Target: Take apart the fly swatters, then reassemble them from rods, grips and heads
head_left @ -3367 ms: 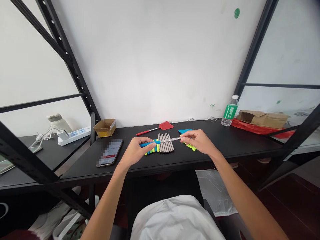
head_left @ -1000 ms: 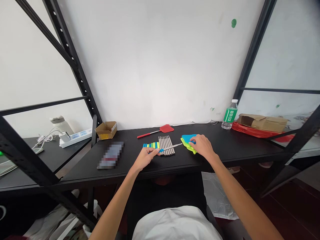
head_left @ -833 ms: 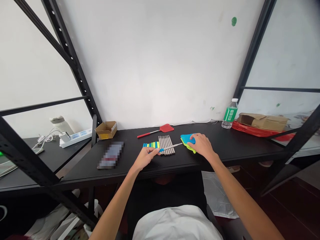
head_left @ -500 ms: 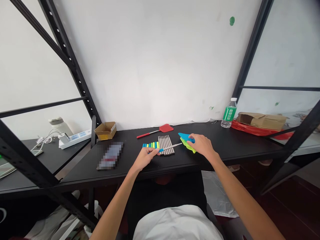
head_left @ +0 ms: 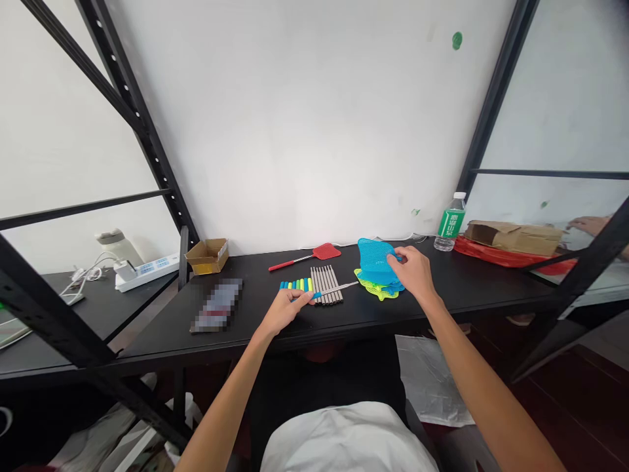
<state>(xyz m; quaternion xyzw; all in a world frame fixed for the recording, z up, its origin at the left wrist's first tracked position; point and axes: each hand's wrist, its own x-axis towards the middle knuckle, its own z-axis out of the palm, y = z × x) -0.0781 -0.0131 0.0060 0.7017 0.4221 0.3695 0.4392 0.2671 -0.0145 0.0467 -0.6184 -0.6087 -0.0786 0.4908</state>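
My left hand [head_left: 287, 309] pinches the blue end of a fly swatter handle [head_left: 340, 288], whose thin metal rod points right across the metal tubes [head_left: 325, 283]. My right hand [head_left: 415, 270] grips a blue perforated fly swatter head [head_left: 376, 254] by its edge, tilted up off the table. Under it lies a pile of green and blue swatter heads [head_left: 379, 292]; the rod's tip comes close to them, and whether it touches is unclear. Several blue, yellow and green grips [head_left: 296, 286] lie in a row just behind my left hand.
A red fly swatter [head_left: 325, 251] lies near the wall. On the left are an open cardboard box [head_left: 208, 256] and a blurred flat object [head_left: 217, 307]. A water bottle [head_left: 449, 223] and a torn carton [head_left: 515, 236] stand at the right. Another person's hand [head_left: 590, 224] shows at far right.
My right hand has moved slightly right and lifted the blue swatter head upright, uncovering more of the pile. My left hand stays put. Another person's hand has appeared at far right.
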